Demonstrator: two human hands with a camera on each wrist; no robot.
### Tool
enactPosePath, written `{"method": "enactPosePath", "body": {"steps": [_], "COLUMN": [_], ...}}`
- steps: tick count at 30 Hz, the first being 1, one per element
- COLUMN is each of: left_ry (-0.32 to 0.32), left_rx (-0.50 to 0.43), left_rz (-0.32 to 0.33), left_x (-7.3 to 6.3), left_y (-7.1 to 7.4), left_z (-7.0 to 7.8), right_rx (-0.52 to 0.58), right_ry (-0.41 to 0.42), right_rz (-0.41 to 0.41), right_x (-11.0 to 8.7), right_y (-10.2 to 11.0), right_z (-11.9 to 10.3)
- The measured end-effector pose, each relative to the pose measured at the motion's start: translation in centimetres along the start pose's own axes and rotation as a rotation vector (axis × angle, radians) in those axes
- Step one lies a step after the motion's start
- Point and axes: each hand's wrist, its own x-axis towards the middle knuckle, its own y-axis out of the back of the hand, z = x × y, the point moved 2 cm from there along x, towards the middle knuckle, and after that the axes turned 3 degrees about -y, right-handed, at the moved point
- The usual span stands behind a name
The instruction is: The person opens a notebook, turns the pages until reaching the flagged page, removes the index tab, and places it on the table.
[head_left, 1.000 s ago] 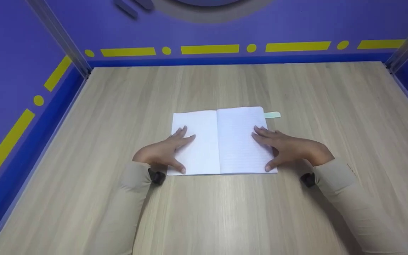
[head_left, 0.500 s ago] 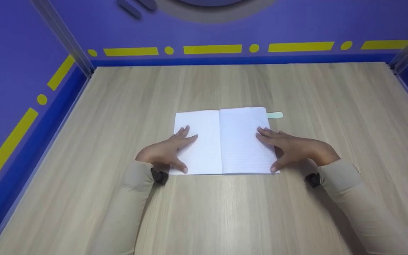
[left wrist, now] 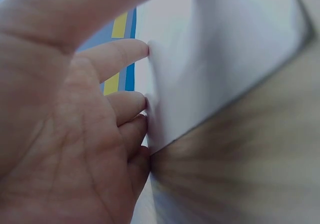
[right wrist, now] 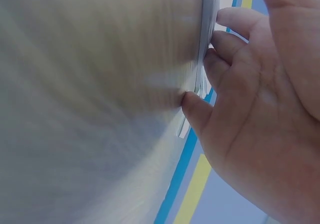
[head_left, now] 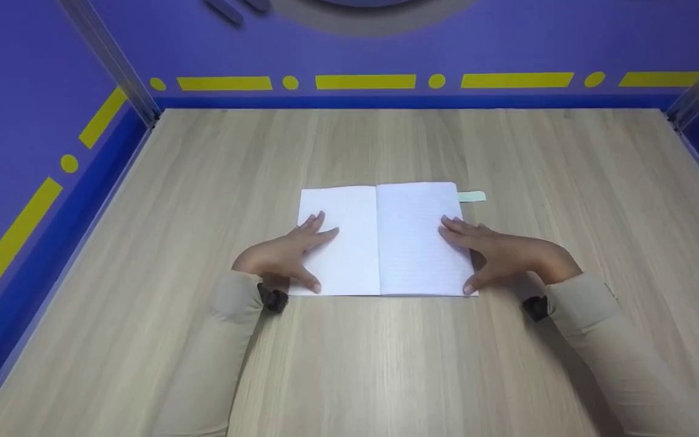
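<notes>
An open notebook (head_left: 355, 255) lies flat on the wooden table, its left page blank-looking and its right page faintly ruled. A pale green tab (head_left: 472, 196) sticks out past the upper right edge. My left hand (head_left: 286, 255) rests spread on the left page's outer side, thumb near the bottom edge. In the left wrist view its fingertips touch the white page (left wrist: 200, 74). My right hand (head_left: 495, 255) lies on the right page's outer edge with fingers spread. The right wrist view shows its little finger (right wrist: 196, 112) down on the tabletop beside the notebook's edge.
The wooden table (head_left: 380, 364) spreads around the notebook on all sides. Blue panels (head_left: 374, 48) with yellow dashes and dots stand along the back and sides, joined by metal corner posts (head_left: 110, 57). A dark wrist strap (head_left: 273, 298) sits at each sleeve cuff.
Both hands stay on the notebook pages in much the same pose. The whole head view shifts slightly, and the notebook stays open.
</notes>
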Motion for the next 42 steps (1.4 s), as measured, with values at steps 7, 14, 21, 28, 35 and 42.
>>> {"method": "enactPosePath", "body": {"steps": [7,14,21,28,35,42], "left_ry": [-0.003,-0.014,-0.017,-0.014,-0.002,-0.024], "left_rx": [-0.008,0.001,-0.024,0.003,-0.004,0.019], "left_rz": [-0.001,-0.005,-0.012,-0.01,-0.011,-0.018], "left_x": [0.1,0.04,0.02,0.0,0.01,0.13], "left_y": [0.05,0.04,0.09,0.1,0.07,0.12], "left_z": [-0.07,-0.06,0.0,-0.06,0.03,-0.05], "right_rx": [0.014,0.017,-0.003,-0.007,-0.024,-0.015], "right_ry": [-0.004,-0.004,-0.002,-0.026,-0.017,-0.005], "right_rz": [-0.006,-0.011,-0.013,-0.007,-0.003,-0.006], "right_x": [-0.03,0.02,0.14,-0.04,-0.02,-0.11], "right_y": [0.0,-0.04,-0.06,-0.04,-0.02,0.05], "right_z": [-0.1,0.01,0.05,-0.17,-0.25,-0.16]}}
